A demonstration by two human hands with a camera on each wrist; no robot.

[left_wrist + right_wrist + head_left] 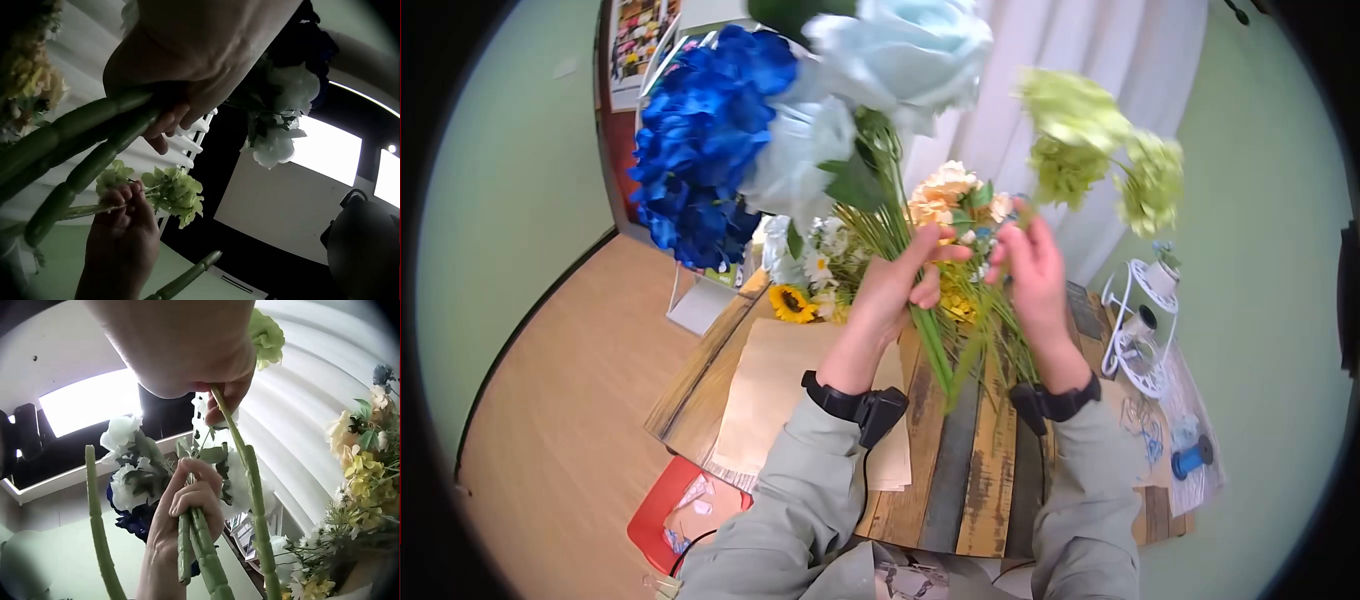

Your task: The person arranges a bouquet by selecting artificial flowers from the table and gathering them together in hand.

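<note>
My left hand [885, 288] grips several thick green stems [932, 350] above the table. From this bunch rise a deep blue hydrangea [705, 140] and large pale blue roses [905, 50] with dark green leaves. In the right wrist view, the fingers of the left hand [187, 506] wrap round the stems. My right hand [1038, 280] is a short way to the right and pinches the stem of a light green flower spray [1080, 130], whose heads stand above the fingers. The left wrist view shows the green blooms [178, 194] just past the fingertips.
Brown paper sheets [770, 370] lie at the left of the wooden table [985, 500]. Behind the hands stand peach flowers [945, 190] and a sunflower [790, 303]. A white wire stand [1122, 355] and blue spool [1192, 457] are at right. A red bin [645, 515] stands at lower left.
</note>
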